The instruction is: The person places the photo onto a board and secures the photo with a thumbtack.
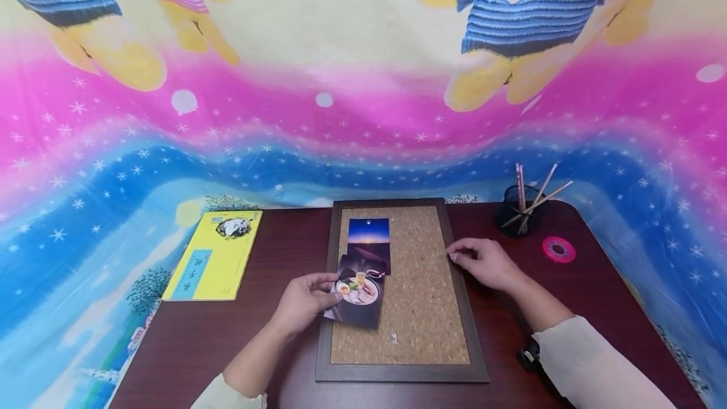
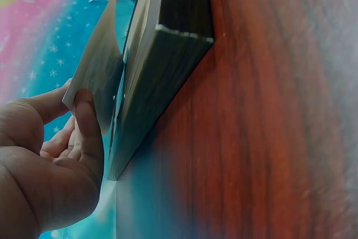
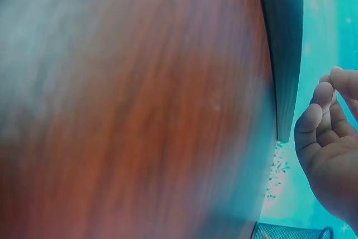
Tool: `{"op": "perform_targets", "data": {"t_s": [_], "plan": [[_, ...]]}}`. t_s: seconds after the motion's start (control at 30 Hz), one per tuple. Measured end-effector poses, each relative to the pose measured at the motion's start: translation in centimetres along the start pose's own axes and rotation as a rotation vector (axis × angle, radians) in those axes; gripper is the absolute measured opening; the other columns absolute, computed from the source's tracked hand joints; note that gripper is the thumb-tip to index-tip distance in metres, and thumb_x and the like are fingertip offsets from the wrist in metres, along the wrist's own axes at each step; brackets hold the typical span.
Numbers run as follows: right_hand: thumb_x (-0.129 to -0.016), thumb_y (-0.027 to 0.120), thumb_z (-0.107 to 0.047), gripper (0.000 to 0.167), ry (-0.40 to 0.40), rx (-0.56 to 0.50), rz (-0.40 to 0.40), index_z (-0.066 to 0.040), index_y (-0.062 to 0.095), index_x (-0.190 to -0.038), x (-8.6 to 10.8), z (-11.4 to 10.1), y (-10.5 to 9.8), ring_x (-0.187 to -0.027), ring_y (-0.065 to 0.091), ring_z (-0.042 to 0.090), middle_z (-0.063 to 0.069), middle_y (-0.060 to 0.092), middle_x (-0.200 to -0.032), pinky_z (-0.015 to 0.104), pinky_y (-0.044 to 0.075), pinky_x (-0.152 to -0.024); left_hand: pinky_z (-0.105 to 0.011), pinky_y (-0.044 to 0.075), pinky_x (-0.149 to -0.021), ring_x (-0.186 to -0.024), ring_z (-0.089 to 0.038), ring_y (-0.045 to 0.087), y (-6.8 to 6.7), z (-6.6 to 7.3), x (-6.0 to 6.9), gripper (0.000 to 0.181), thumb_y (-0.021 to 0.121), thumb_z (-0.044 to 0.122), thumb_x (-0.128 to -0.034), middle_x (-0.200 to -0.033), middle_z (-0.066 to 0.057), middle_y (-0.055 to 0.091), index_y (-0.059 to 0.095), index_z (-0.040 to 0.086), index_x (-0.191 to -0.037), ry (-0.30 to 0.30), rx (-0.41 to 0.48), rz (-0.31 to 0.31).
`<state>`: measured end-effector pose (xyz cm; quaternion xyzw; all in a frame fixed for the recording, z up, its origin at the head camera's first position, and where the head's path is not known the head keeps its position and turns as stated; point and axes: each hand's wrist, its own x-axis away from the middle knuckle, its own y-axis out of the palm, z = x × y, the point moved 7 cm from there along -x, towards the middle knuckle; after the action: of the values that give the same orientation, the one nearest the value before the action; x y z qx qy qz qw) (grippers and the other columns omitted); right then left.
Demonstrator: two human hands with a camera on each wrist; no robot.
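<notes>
While the left hand (image 1: 303,303) pinches the food photo (image 1: 363,292) by its left edge, tilted over the cork board (image 1: 428,283), a light grip should prevent creases. Squaring it clear of the sunset photo (image 1: 369,233) seems wise. The right hand (image 1: 488,265) bends near the board's right edge; whether it pinches anything, I cannot tell.
</notes>
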<state>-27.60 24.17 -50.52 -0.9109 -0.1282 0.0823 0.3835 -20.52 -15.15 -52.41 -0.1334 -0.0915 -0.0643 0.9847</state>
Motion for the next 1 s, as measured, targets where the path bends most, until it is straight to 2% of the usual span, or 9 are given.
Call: {"op": "perform_targets", "data": {"t_s": [0.37, 0.73, 0.87, 1.0], "plan": [[-0.099, 0.072, -0.019, 0.013, -0.012, -0.01, -0.015, -0.018, 0.078, -0.11, -0.4, -1.0, 0.9, -0.077, 0.059, 0.017, -0.006, 0.073, -0.098, 0.033, 0.049, -0.069, -0.029, 0.058, -0.075, -0.089, -0.019, 0.073, 1.0, -0.3, 1.1, 0.049, 0.086, 0.016, -0.083, -0.108, -0.011, 0.073, 0.071, 0.0, -0.126, 0.0, 0.004, -0.048], [-0.098, 0.072, -0.018, 0.013, -0.035, -0.002, -0.041, -0.016, 0.078, -0.109, -0.9, -2.5, 2.1, -0.087, 0.063, 0.013, -0.004, 0.074, -0.104, 0.035, 0.052, -0.076, -0.034, 0.058, -0.076, -0.094, -0.019, 0.07, 1.7, -0.1, 2.2, 0.051, 0.088, 0.022, -0.0819, -0.109, -0.009, 0.074, 0.072, 0.002, -0.126, 0.025, -0.075, -0.083], [-0.098, 0.072, -0.017, 0.014, -0.066, -0.015, -0.047, -0.014, 0.079, -0.11, -1.2, -3.6, 2.5, -0.093, 0.066, 0.015, -0.002, 0.075, -0.107, 0.038, 0.054, -0.08, -0.034, 0.059, -0.073, -0.089, -0.018, 0.071, 1.9, 0.0, 2.4, 0.05, 0.088, 0.021, -0.0812, -0.108, -0.01, 0.074, 0.072, 0.002, -0.125, 0.036, -0.099, -0.1], [-0.098, 0.072, -0.016, 0.013, -0.096, -0.016, -0.062, -0.015, 0.079, -0.109, -1.4, -4.5, 3.0, -0.097, 0.067, 0.014, -0.004, 0.075, -0.107, 0.04, 0.055, -0.084, -0.031, 0.06, -0.069, -0.082, -0.018, 0.073, 2.2, -0.1, 2.6, 0.051, 0.088, 0.017, -0.0812, -0.105, -0.011, 0.075, 0.071, -0.003, -0.124, 0.043, -0.085, -0.124]]}}
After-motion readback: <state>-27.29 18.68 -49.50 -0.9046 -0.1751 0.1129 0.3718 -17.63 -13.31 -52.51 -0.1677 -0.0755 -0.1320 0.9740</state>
